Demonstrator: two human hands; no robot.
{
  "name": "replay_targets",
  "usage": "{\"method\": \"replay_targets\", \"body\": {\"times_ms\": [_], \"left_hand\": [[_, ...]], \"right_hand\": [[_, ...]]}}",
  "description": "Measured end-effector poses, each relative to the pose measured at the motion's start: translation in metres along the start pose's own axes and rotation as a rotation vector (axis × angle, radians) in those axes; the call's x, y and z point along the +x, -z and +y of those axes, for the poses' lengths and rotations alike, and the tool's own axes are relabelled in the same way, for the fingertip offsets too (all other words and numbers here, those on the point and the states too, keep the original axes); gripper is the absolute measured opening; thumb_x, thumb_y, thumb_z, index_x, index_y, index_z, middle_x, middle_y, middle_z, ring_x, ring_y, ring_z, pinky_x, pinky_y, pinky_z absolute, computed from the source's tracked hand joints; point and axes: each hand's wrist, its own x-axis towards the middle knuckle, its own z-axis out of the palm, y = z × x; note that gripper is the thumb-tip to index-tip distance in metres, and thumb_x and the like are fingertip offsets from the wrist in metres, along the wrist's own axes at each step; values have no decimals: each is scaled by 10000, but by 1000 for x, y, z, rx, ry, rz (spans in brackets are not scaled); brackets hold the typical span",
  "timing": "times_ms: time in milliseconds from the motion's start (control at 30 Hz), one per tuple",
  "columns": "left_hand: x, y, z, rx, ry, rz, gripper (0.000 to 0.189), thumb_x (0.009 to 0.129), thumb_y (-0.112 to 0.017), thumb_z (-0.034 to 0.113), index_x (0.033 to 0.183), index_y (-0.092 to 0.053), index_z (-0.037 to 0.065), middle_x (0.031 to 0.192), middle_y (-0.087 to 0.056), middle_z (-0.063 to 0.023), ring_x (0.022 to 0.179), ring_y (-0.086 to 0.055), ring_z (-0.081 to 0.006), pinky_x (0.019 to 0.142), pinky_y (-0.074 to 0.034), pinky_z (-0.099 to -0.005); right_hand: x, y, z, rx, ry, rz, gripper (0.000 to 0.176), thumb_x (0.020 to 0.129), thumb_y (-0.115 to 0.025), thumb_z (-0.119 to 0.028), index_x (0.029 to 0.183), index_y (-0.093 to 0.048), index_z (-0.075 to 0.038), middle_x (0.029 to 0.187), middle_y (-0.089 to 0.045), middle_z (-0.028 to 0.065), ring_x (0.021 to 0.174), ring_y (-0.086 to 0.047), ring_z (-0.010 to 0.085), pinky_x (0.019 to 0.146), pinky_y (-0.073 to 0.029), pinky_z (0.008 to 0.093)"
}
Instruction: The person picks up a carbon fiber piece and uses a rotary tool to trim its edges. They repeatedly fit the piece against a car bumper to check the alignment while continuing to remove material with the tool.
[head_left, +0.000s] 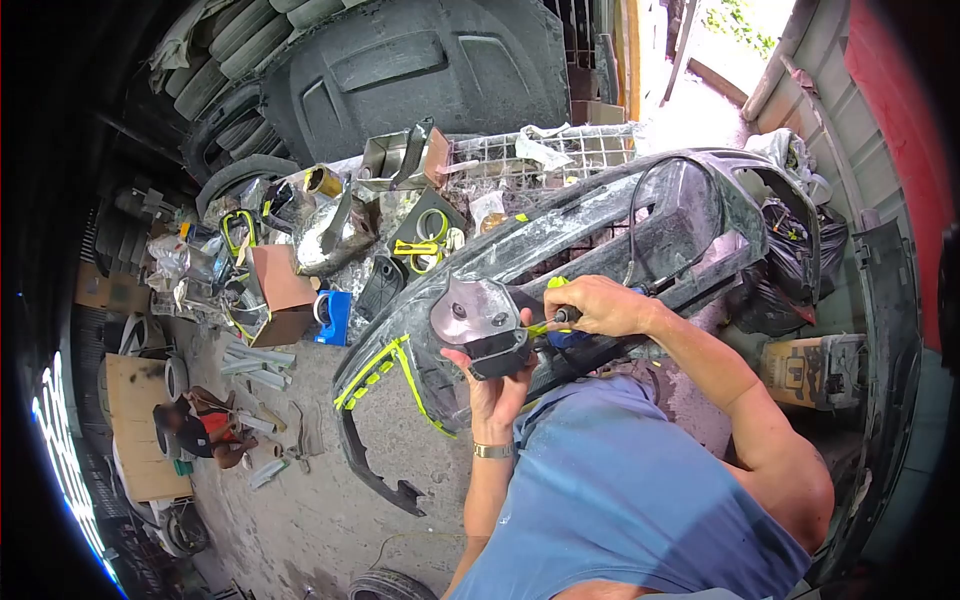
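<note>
In front of my torso, my left hand [497, 398] is closed round a grey and black plastic part [475, 312], which has a dusty rounded face with holes and a dark block at its near side. My right hand [603, 304] grips a yellow-green and black tool [568, 314] at the right edge of that part. The tool's exact kind is hard to make out, since my fingers cover much of it. Beneath and beyond both hands lies a large dusty car bumper [560, 222]. Yellow-green tape [375, 373] runs along its left end.
A cluttered bench holds a cardboard box [281, 285], a blue tape dispenser [333, 318] and yellow scissors [418, 247]. A car hood [415, 75] leans behind. Another person [205, 425] crouches at left among scattered strips. A tyre [390, 584] lies at the bottom; black bags [770, 295] stand right.
</note>
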Motion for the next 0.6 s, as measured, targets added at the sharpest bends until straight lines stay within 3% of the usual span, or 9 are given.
{"method": "replay_targets", "body": {"times_ms": [100, 167, 233, 433, 500, 600], "left_hand": [[-2, -2, 6, 33, 15, 21, 1026, 675, -655, 745, 1447, -374, 131, 1408, -494, -205, 1117, -580, -279, 850, -494, -399], [-4, -5, 18, -11, 5, -160, 1047, 708, -671, 724, 1447, -338, 62, 1361, -485, -157, 1076, -556, -256, 823, -451, -372], [-14, -13, 33, -61, -50, -120, 1074, 694, -709, 700, 1451, -311, 49, 1334, -464, -121, 1043, -528, -231, 813, -427, -355], [-30, -28, 67, -19, -336, -17, 1144, 633, -736, 709, 1453, -309, 37, 1419, -471, -84, 1052, -514, -203, 826, -367, -325], [-36, -32, 76, -54, -373, -39, 1043, 703, -719, 660, 1448, -338, 38, 1431, -479, -86, 1046, -523, -203, 835, -359, -322], [-40, -33, 87, -141, -388, 14, 689, 850, -648, 491, 1331, -499, 21, 1428, -498, -98, 1028, -540, -209, 827, -358, -320]], "right_hand": [[5, 4, 1, -14, -26, 7, 252, 852, -697, -227, 973, -558, -55, 839, -622, 149, 860, -612, 376, 735, -444, 477], [8, 6, 19, -88, 8, 262, 268, 799, -706, -137, 998, -548, -50, 905, -629, 152, 878, -618, 384, 766, -469, 482], [3, 19, 33, -215, -144, 394, 332, 750, -691, -55, 1040, -530, -45, 980, -627, 157, 924, -629, 386, 786, -498, 474], [31, -21, 74, -644, -310, 382, 313, 777, -613, -17, 1077, -534, 19, 1032, -618, 198, 818, -688, 365, 694, -552, 468], [35, -37, 79, -664, -304, 321, 299, 755, -647, -16, 1033, -544, 16, 1021, -608, 190, 808, -688, 357, 686, -555, 457], [38, -55, 77, -650, -278, 192, 302, 716, -695, -19, 982, -554, 5, 989, -599, 179, 792, -689, 345, 676, -556, 442]]}}
